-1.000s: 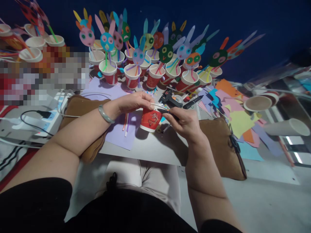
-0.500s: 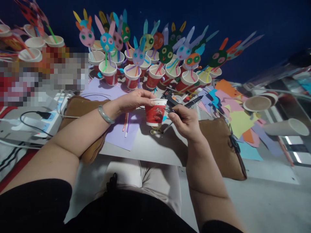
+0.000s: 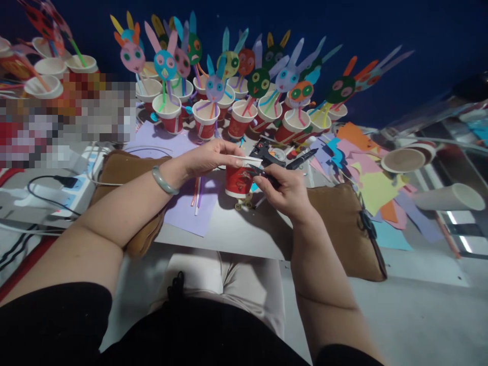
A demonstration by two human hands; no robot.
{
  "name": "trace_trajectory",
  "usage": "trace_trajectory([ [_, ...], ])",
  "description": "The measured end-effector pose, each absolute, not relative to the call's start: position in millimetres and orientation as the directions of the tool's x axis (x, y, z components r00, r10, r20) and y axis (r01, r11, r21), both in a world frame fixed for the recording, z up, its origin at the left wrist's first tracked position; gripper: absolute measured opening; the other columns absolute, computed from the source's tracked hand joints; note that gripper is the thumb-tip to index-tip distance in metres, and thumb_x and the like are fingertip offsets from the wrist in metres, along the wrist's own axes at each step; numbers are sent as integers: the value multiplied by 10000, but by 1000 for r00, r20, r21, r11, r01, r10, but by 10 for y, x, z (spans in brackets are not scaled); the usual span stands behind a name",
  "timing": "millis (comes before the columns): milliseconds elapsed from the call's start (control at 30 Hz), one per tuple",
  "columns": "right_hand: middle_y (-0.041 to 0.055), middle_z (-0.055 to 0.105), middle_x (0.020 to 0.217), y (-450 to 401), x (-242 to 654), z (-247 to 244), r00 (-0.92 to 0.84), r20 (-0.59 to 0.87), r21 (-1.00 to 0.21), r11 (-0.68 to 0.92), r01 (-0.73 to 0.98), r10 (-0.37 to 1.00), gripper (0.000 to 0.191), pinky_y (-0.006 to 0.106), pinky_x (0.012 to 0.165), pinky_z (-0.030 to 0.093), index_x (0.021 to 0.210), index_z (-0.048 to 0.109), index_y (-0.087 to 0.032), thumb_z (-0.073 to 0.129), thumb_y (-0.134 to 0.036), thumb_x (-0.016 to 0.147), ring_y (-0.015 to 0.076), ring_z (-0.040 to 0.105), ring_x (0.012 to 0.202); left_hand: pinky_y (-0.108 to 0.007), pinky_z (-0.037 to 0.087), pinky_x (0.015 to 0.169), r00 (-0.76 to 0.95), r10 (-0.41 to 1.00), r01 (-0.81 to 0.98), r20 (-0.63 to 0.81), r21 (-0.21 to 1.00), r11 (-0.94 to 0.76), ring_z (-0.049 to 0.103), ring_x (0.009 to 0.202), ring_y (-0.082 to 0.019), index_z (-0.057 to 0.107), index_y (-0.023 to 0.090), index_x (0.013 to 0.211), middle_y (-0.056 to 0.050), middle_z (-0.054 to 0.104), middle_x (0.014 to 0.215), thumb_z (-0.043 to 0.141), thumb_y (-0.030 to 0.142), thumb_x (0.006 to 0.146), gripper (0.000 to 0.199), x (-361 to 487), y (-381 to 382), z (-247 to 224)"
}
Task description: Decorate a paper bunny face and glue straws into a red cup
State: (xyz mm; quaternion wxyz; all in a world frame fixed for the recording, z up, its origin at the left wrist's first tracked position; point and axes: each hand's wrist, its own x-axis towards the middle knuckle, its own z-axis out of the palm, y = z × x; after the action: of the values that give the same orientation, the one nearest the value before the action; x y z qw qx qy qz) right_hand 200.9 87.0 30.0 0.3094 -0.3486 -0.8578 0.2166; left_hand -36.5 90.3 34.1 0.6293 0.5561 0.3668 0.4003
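Observation:
Pinched at its rim by my left hand point(image 3: 213, 158), a red paper cup point(image 3: 237, 182) with a white lip stands over the table, roughly upright. My right hand point(image 3: 285, 190) is closed round a dark pointed tool point(image 3: 267, 178) whose exact kind I cannot make out. Its tip meets the right side of the cup just under the lip. Behind the cup lies a black glue gun point(image 3: 263, 151), partly hidden by my hands. Small round yellowish "Hi" pieces point(image 3: 239, 206) lie by the cup's base.
Rows of red cups point(image 3: 206, 114) with rabbit-faced paper figures on straws line the back. Brown pads point(image 3: 335, 223) flank my arms. Coloured paper scraps point(image 3: 375, 175) and a white cup on its side point(image 3: 450, 197) are at right. A power strip point(image 3: 78, 190) with cables sits left.
My right hand has moved left and the dark tool now overlaps the cup below its rim. The cup has shifted slightly left and its lip tilts a little.

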Motion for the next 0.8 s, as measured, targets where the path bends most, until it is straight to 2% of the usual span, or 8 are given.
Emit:
trace_trajectory([
  [233, -9, 470, 534, 838, 1991, 317, -564, 299, -430, 636, 640, 770, 410, 286, 548, 248, 730, 602, -206, 520, -544, 947, 124, 370, 507, -249, 457, 690, 365, 931, 46, 10, 999, -29, 593, 701, -110, 702, 126, 754, -11, 662, 721, 863, 420, 677, 344, -370, 920, 301],
  [633, 10, 495, 544, 835, 1989, 319, -544, 286, -321, 613, 722, 789, 445, 295, 563, 213, 726, 605, -204, 487, -567, 955, 140, 386, 521, -256, 464, 671, 329, 943, 166, 55, 979, -116, 609, 703, -130, 692, 129, 747, -25, 667, 714, 830, 452, 719, 352, -390, 934, 269],
  [800, 19, 517, 553, 821, 1977, 296, -538, 302, -270, 612, 743, 787, 446, 294, 562, 198, 762, 635, -197, 487, -570, 956, 146, 401, 529, -286, 473, 733, 326, 934, 227, 148, 947, -229, 618, 749, -150, 703, 143, 722, -38, 684, 744, 826, 452, 715, 332, -388, 961, 261],
])
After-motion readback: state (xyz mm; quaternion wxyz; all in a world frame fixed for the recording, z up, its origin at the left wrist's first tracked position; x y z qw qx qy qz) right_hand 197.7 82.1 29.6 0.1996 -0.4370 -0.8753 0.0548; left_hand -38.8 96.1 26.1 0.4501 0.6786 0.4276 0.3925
